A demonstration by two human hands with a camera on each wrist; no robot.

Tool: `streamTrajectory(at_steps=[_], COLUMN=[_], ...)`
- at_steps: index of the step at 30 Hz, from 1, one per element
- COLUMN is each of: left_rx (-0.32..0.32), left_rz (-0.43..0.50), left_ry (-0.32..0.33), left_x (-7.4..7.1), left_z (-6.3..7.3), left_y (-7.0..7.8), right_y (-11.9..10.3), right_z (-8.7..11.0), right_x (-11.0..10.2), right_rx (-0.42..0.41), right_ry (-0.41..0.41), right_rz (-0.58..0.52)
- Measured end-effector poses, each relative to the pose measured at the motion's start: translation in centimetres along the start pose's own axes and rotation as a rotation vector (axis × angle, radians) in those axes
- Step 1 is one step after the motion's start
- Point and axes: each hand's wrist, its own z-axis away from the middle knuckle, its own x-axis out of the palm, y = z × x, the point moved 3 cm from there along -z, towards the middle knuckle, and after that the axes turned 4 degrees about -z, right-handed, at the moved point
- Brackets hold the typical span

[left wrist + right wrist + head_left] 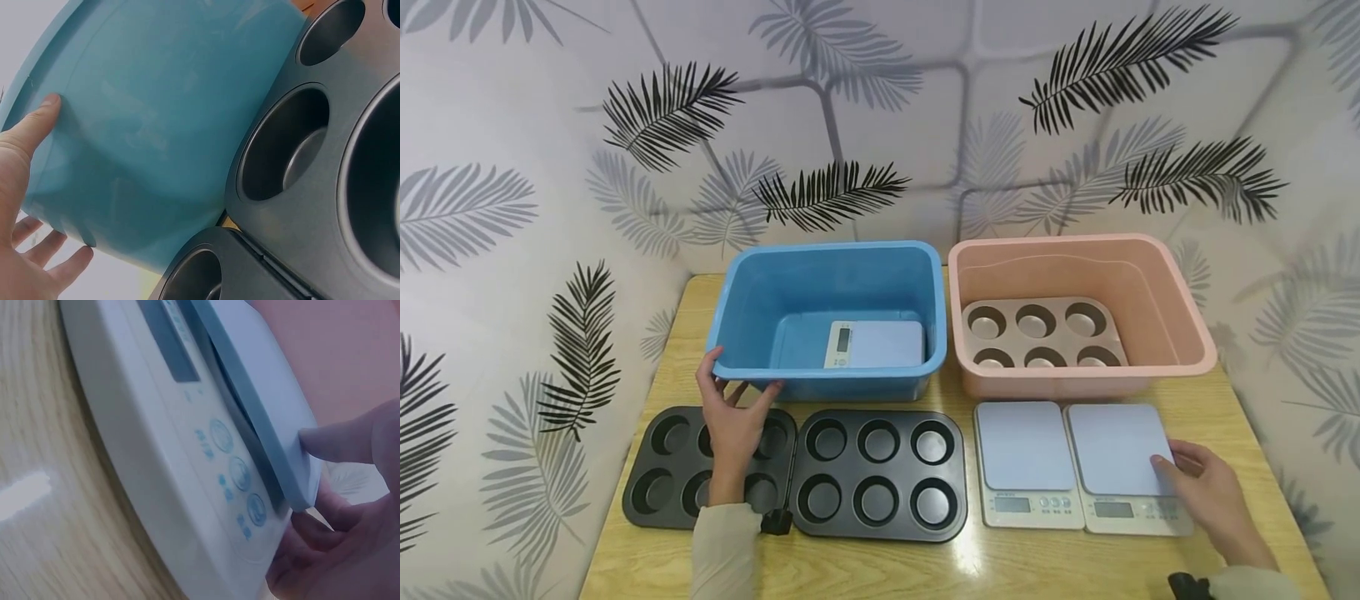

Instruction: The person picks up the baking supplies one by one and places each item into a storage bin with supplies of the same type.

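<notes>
My left hand [733,429] holds the front left corner of a blue plastic tub [842,387]; in the left wrist view its thumb lies on the front wall and its fingers are round the side. A white kitchen scale [887,344] lies inside that tub. At the right, my right hand [1213,492] grips the right edge of another kitchen scale [1116,450], thumb on the platform and fingers along the side. In the right wrist view, the buttons of this scale [239,474] show close up. A matching kitchen scale [1026,446] lies just left of it.
Two dark muffin tins [878,475] lie side by side before the blue tub, the left one partly under my left forearm. A pink tub [1082,383] at the back right contains a lighter muffin tin [1037,342]. A leaf-patterned wall covering [925,125] stands behind the wooden table [1000,567].
</notes>
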Motion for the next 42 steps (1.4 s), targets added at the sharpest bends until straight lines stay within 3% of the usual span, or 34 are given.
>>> streamTrajectory(at_steps=[6,11,16,19,21,27,39,42], left_rx=[0.003,0.014,0.02,0.021,0.02,0.013,0.017,0.018], left_rz=[0.0,0.004,-0.002,-0.006,-0.009,-0.022,-0.031,-0.032], left_ry=[0.001,-0.008,-0.011,-0.007,-0.005,-0.001,0.0,0.0], left_x=[0.0,0.0,0.1,0.0,0.0,0.0,0.1,0.0], left_z=[0.0,0.0,0.0,0.0,0.0,0.0,0.0,0.0], left_y=[0.0,0.1,0.0,-0.1,-0.2,-0.4,-0.3,-0.3], right_y=[-0.3,-0.3,0.2,0.2,0.0,-0.3,0.5,0.5], right_z=[-0.1,-0.2,-0.2,-0.2,0.0,0.9,1.0,1.3], right_x=[-1.2,-1.7,-2.4,-3.1,-3.5,-4.4,-5.9,-6.2], right_rx=[-0.023,-0.046,-0.181,-0.278,-0.301,-0.316,-0.354,-0.364], right_ry=[-0.083,-0.137,-0.197,-0.233,-0.254,-0.327,-0.387,-0.388], right_rz=[0.053,0.011,0.006,0.077,0.109,0.081,-0.036,-0.023])
